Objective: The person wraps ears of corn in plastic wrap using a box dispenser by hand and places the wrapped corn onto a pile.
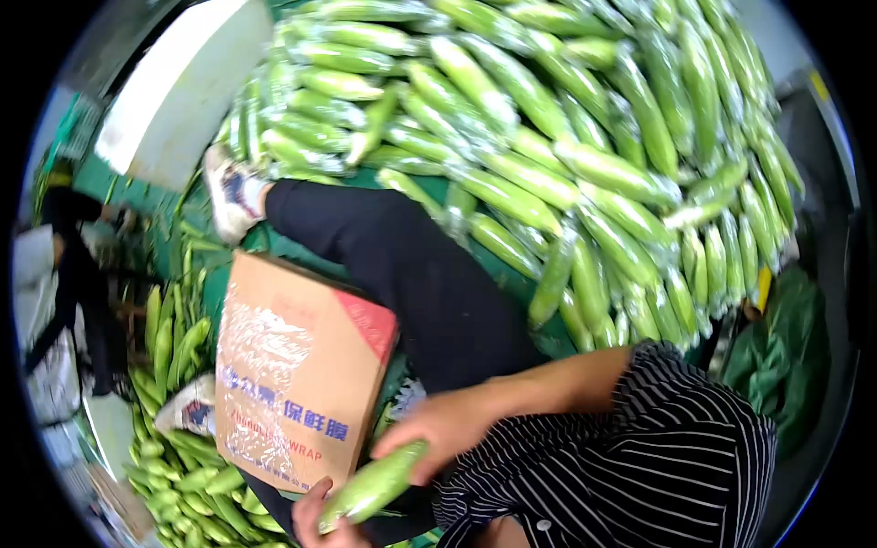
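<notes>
A green ear of corn (375,484), its surface shiny, lies slantwise between my two hands at the bottom middle. My right hand (434,437) grips its upper end, the forearm coming from a striped sleeve. At the lower end, the fingers of my left hand (324,525) are curled around the ear; part of this hand is cut off by the frame edge. Just beyond the hands, a cardboard cling film box (292,374) rests between my legs, with shiny clear film across its top.
A large heap of film-wrapped corn ears (512,183) spreads across the top and right. More ears without visible wrap (201,493) lie at lower left. A white board (178,87) stands at upper left. Another person's dark-clothed legs (87,292) show at the far left.
</notes>
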`<action>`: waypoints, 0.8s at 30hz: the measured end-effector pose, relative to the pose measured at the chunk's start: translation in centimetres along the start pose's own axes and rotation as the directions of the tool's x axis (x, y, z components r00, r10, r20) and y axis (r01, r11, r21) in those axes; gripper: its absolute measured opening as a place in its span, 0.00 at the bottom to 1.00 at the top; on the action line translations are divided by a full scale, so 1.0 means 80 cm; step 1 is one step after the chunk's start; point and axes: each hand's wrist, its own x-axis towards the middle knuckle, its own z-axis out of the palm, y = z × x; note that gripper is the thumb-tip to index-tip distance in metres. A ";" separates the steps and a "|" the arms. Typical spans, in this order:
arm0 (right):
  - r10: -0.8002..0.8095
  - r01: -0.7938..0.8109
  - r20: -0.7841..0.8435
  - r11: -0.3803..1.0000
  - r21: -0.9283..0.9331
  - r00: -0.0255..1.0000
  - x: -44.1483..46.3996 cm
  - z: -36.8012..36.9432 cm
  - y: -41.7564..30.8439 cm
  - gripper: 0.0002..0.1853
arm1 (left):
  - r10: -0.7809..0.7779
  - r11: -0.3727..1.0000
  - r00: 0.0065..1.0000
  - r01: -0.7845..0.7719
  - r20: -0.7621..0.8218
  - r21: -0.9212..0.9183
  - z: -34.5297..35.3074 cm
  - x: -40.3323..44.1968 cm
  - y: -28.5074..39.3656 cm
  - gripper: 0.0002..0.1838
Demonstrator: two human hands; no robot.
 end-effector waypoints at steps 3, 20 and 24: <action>0.208 0.381 -0.634 0.648 0.660 0.745 0.055 -0.027 -0.016 0.22 | -0.253 0.235 0.947 -0.140 -0.199 -0.962 0.032 0.087 0.032 0.22; -0.002 -0.594 -0.641 0.374 -0.712 0.767 0.009 -0.445 0.219 0.32 | -0.619 0.772 0.497 0.527 -0.608 -0.355 -0.087 -0.041 -0.080 0.14; -0.008 -0.686 -0.696 0.155 -0.711 0.718 0.034 -0.441 0.175 0.27 | -0.657 0.708 0.432 0.634 -0.617 -0.310 -0.207 -0.098 -0.196 0.13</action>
